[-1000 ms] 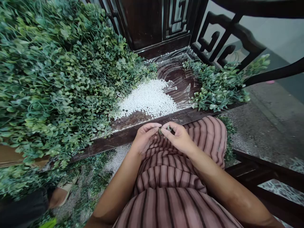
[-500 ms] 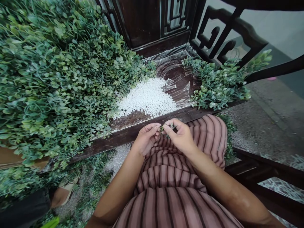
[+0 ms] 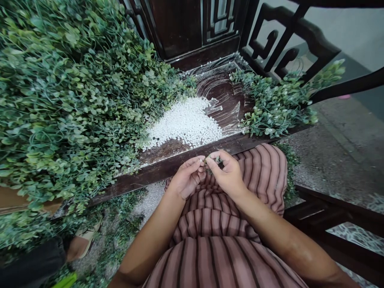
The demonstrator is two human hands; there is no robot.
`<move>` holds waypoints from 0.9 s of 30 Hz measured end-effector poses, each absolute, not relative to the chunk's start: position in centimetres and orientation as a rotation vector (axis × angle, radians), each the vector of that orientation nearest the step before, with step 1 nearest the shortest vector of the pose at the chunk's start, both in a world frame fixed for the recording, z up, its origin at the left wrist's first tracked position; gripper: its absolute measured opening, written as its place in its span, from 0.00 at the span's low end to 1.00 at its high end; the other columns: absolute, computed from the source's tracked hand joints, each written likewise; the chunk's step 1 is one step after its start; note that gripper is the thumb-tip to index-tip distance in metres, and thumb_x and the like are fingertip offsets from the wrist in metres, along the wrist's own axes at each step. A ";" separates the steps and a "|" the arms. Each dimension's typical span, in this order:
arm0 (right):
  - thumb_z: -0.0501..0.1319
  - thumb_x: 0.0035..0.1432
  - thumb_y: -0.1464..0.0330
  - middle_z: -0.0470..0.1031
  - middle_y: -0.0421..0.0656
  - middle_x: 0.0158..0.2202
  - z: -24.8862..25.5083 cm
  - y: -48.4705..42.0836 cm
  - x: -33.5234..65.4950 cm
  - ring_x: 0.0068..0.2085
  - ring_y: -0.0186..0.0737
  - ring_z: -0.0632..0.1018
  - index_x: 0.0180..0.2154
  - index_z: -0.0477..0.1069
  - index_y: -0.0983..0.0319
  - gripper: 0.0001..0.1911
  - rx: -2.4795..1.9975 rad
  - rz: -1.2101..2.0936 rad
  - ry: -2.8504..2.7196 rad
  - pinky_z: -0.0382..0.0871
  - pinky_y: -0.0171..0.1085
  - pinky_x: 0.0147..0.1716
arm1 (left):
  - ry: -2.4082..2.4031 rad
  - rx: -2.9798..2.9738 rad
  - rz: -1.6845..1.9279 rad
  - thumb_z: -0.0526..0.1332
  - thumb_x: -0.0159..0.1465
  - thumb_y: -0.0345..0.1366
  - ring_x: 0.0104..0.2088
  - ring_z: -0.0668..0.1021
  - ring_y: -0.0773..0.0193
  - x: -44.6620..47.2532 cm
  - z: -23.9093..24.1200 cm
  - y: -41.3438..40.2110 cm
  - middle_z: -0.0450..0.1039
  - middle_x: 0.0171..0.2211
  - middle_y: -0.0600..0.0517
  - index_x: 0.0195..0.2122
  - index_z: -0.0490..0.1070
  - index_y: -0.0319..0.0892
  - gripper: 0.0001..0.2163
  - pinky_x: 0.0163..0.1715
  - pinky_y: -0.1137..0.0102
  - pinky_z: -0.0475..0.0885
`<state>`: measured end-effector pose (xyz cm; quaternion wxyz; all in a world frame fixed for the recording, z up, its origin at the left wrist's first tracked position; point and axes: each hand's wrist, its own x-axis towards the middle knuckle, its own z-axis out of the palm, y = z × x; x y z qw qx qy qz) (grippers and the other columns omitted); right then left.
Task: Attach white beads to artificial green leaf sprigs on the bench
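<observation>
My left hand [image 3: 189,176] and my right hand [image 3: 225,172] meet above my lap, just in front of the bench edge. The right thumb and fingers pinch a small green leafy sprig [image 3: 221,164], partly hidden by the fingers. My left fingertips are closed at the sprig's tip on a tiny pale thing that looks like a white bead. A heap of white beads [image 3: 189,122] lies beyond my hands on the dark wooden bench [image 3: 222,86]. To its right rests a bunch of leafy sprigs [image 3: 273,104] dotted with white.
A large mound of artificial greenery [image 3: 81,92] covers the bench's left side. Carved wooden bars [image 3: 276,52] edge the bench at right. Another person's foot [image 3: 76,248] and more greenery are on the floor at lower left. A dark wooden frame [image 3: 333,224] stands at lower right.
Both hands stay together at the sprig. My left hand has shifted slightly to the right, and its fingers have moved a little. The heap and greenery look the same.
</observation>
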<state>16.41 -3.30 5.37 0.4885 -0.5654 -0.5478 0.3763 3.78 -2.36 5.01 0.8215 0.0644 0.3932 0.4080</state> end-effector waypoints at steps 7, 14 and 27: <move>0.56 0.53 0.66 0.66 0.40 0.25 5.2 -3.3 16.3 0.28 0.35 0.68 0.25 0.65 0.61 0.07 -1.374 0.915 -1.298 0.63 0.36 0.31 | 0.842 0.095 0.884 0.69 0.45 0.26 0.19 0.68 0.79 4.1 5.1 -2.3 0.68 0.20 0.57 0.28 0.72 0.37 0.10 0.22 0.82 0.67; 0.56 0.53 0.65 0.66 0.40 0.24 5.5 -3.5 16.3 0.27 0.35 0.67 0.25 0.65 0.61 0.07 -1.376 0.974 -1.279 0.63 0.35 0.30 | 0.789 0.121 0.831 0.69 0.44 0.27 0.18 0.68 0.79 3.8 4.7 -2.2 0.67 0.20 0.57 0.27 0.71 0.36 0.10 0.22 0.81 0.66; 0.57 0.53 0.66 0.64 0.38 0.24 5.6 -4.1 15.7 0.27 0.33 0.67 0.25 0.63 0.61 0.07 -1.354 0.968 -1.191 0.62 0.34 0.30 | 0.788 0.172 0.780 0.69 0.43 0.27 0.18 0.70 0.78 3.9 5.2 -2.4 0.69 0.18 0.56 0.25 0.72 0.34 0.09 0.22 0.82 0.70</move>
